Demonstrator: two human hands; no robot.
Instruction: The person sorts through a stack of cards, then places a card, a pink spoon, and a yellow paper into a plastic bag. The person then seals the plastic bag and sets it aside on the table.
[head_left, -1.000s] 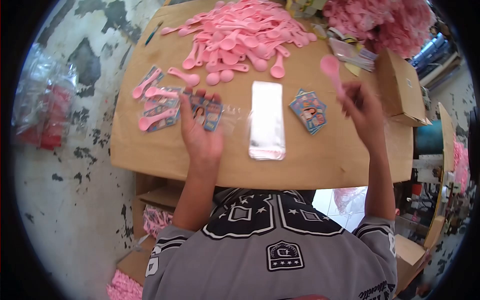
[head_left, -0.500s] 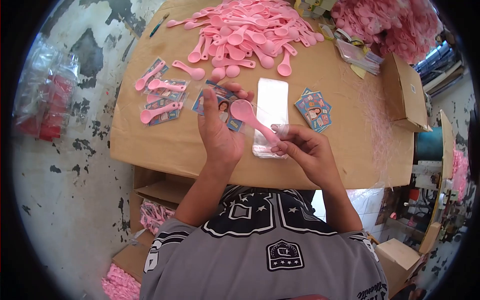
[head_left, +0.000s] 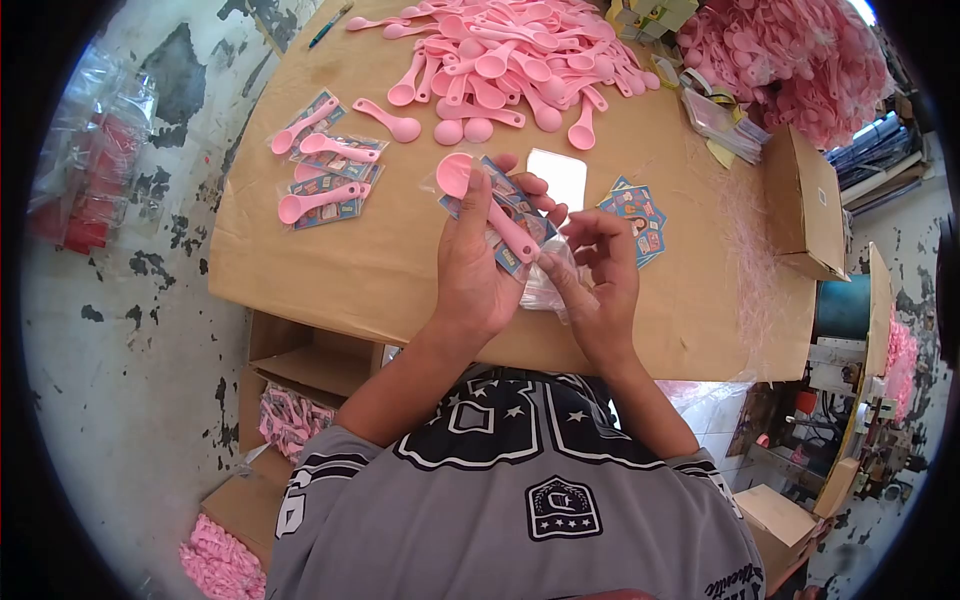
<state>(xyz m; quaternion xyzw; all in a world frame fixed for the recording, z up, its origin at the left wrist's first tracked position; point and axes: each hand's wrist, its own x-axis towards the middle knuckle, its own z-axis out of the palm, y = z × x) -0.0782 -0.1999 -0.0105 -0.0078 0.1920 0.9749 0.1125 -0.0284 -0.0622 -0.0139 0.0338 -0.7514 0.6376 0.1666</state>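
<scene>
A pink spoon [head_left: 512, 232] lies over a blue printed card [head_left: 508, 208] with clear plastic around them. My left hand [head_left: 474, 262] is closed on both, its thumb across the spoon near the bowl. The fingers of my right hand [head_left: 600, 285] pinch the clear plastic bag [head_left: 557, 262] by the spoon's handle end. Behind my hands lies a stack of clear bags [head_left: 562, 178], partly hidden. Blue cards [head_left: 638, 218] are stacked to its right. Packed spoons with cards [head_left: 325, 198] lie on the left of the table.
A large heap of pink spoons [head_left: 500, 60] covers the table's [head_left: 330, 280] far side. A cardboard box [head_left: 805, 205] and a big bag of pink spoons [head_left: 780, 70] stand at the right. A pen [head_left: 329, 27] lies at the far left.
The spoon has moved from my right fingers onto the card, under my left thumb. My left hand has moved right, and my right hand now pinches the plastic at the handle end.
</scene>
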